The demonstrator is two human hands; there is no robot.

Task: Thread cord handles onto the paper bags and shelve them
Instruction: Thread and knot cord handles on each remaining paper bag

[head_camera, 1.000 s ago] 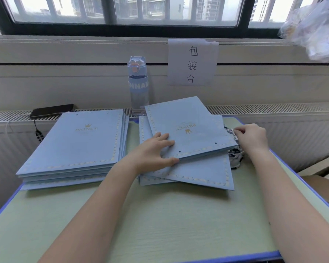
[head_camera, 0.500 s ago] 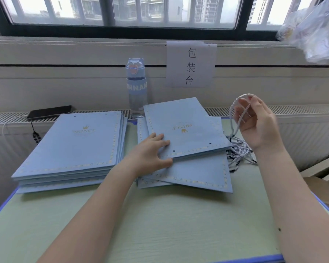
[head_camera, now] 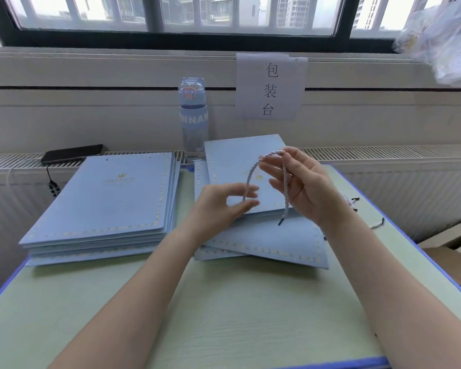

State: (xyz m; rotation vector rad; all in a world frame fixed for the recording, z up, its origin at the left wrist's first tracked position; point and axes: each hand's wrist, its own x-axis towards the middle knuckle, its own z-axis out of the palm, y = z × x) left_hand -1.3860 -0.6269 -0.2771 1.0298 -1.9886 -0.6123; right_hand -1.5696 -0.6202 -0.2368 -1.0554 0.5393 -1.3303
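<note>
My right hand (head_camera: 304,187) pinches the cord (head_camera: 252,171) at the top of its bend, between thumb and fingertips, the rest of the fingers (head_camera: 274,170) spread loose. From there one end hangs straight down, its dark tip just above the bag (head_camera: 232,161); the other end arcs left and down into my left hand (head_camera: 218,206), whose thumb and forefinger curl round it and nip it near the tip. Both hands hover over the top bag, which lies flat and askew on a small pile (head_camera: 277,246). A taller stack (head_camera: 104,198) of the same blue bags sits just left of it. Loose cords (head_camera: 353,205) lie past my right wrist. All of this rests on the table (head_camera: 224,315). Behind the bags stands a bottle (head_camera: 193,115); a phone (head_camera: 72,153) lies on the ledge to the left; a sign (head_camera: 270,86) hangs on the wall.
</note>
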